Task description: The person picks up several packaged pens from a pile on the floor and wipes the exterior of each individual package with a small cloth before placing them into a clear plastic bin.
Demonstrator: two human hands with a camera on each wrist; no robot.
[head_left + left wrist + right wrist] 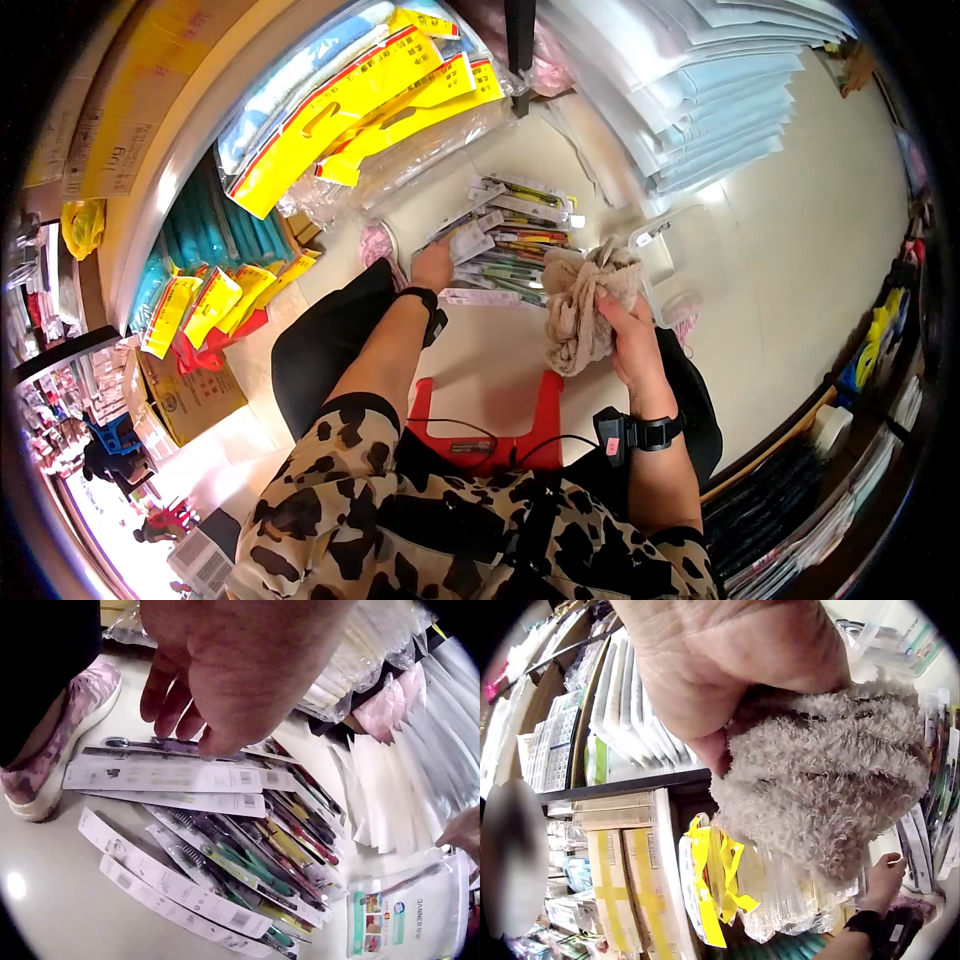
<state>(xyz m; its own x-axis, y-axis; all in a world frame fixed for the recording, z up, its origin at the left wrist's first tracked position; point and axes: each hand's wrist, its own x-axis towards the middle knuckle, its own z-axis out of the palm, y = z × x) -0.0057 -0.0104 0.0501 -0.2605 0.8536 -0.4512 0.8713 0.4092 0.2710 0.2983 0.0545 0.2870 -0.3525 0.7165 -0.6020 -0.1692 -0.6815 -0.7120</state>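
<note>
Below the left hand (236,671), packets (169,778) hold slim items (253,862).

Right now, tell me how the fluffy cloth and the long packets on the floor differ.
The fluffy cloth is held in the right hand, while the long packets lie on the floor. The cloth is bunched and rounded; the packets are flat and straight-edged. The cloth is plain beige-grey, whereas the packets mix white with green, yellow and red. In the head view, both appear between the person's shoes.
</note>
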